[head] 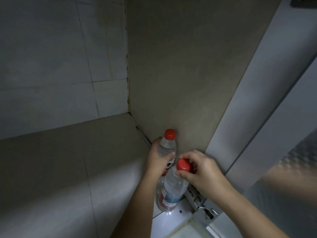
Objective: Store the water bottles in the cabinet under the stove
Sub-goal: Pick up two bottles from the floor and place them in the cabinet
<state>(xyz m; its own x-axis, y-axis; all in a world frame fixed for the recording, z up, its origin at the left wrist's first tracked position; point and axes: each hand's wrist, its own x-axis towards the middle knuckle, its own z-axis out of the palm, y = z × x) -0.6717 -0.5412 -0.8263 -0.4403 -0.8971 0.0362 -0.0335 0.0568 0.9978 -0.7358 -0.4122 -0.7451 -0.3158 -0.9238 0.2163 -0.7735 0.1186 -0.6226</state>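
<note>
Cabinet interior fills the view: a grey tiled back wall (51, 66) on the left, a plain beige side panel (180, 66) on the right, and a pale cabinet floor (68, 160) below, dim at the rear and brighter toward the front edge. Two clear plastic water bottles with red screw caps are close against the side panel near the front right corner, one behind the other. The left hand (157, 158) grips the farther bottle (167, 147) round its shoulder just under the cap, thumb across the near side and fingers wrapped round the far side. This bottle's base is hidden behind the hand and the other bottle, so whether it rests on the floor cannot be told. The right hand (200, 170) holds the nearer bottle (173, 186) by the top, thumb and curled fingers pinching its red cap (183, 165). That bottle stands slightly tilted, its bottom on the floor by the front edge, a red-and-white label round its lower half. Just beside it on the right sits a metal door hinge (199, 201), at the foot of the open white cabinet door (274, 117).
</note>
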